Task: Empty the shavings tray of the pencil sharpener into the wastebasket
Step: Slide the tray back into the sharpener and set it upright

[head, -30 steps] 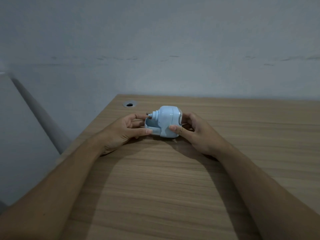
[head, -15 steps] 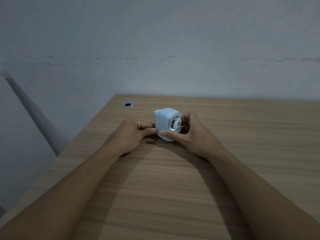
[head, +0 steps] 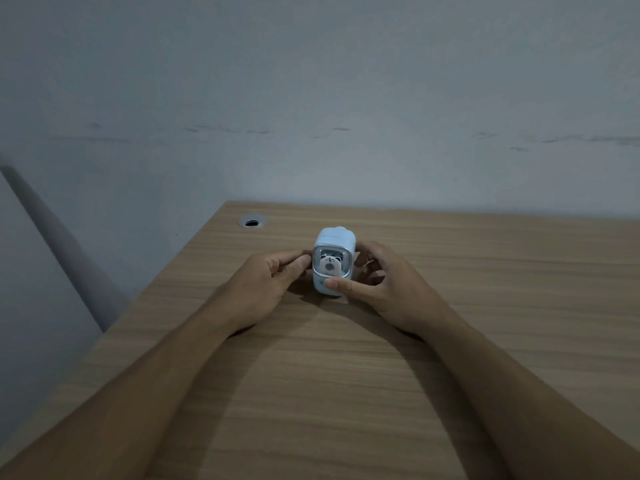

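A small light-blue pencil sharpener [head: 333,244] stands on the wooden desk [head: 346,375], its silver-framed front with a little bear figure facing me. My right hand [head: 381,289] wraps its right side, thumb pressed on the lower front. My left hand [head: 270,282] touches its left side with thumb and fingertips. The shavings tray cannot be made out as a separate part. No wastebasket is in view.
A round metal cable grommet [head: 252,222] sits near the desk's far left corner. The desk's left edge runs diagonally; a grey wall stands right behind the desk. A grey slanted bar [head: 62,244] is off the desk at left.
The sharpener has been turned from lying with its side toward me to standing with its front facing me. Both hands stayed on it.
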Motion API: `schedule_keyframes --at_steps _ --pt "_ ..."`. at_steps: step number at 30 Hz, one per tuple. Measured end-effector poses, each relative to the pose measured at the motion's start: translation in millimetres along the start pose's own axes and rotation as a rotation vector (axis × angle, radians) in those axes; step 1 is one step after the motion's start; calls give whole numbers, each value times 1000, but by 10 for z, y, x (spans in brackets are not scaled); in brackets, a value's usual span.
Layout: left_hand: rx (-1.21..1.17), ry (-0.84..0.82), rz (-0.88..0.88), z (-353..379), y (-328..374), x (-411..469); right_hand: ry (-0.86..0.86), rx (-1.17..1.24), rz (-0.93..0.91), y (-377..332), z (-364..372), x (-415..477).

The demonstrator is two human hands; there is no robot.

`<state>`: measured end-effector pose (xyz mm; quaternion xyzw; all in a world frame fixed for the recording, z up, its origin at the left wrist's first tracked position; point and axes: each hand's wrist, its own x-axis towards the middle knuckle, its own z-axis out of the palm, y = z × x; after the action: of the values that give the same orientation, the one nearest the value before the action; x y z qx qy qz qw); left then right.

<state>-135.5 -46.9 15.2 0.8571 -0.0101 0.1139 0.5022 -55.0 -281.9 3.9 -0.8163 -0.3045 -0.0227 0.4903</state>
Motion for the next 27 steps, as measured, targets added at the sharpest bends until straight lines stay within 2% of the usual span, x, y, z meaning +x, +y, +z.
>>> schedule_keyframes --at_steps 6,14,17,24,27 --pt "-225 -42 -24 147 -1 409 86 -71 -41 139 -16 399" --pt "-354 -83 -9 326 -98 1240 106 -95 -65 516 -73 1188" --pt "-332 -69 -15 358 -158 1541 106 -23 -64 633 -108 1442" --pt "-272 -79 -6 368 -372 2048 118 -114 -49 833 -124 1808" --pt "-174 -63 -8 378 -402 2136 109 -150 -29 847 -137 1838"
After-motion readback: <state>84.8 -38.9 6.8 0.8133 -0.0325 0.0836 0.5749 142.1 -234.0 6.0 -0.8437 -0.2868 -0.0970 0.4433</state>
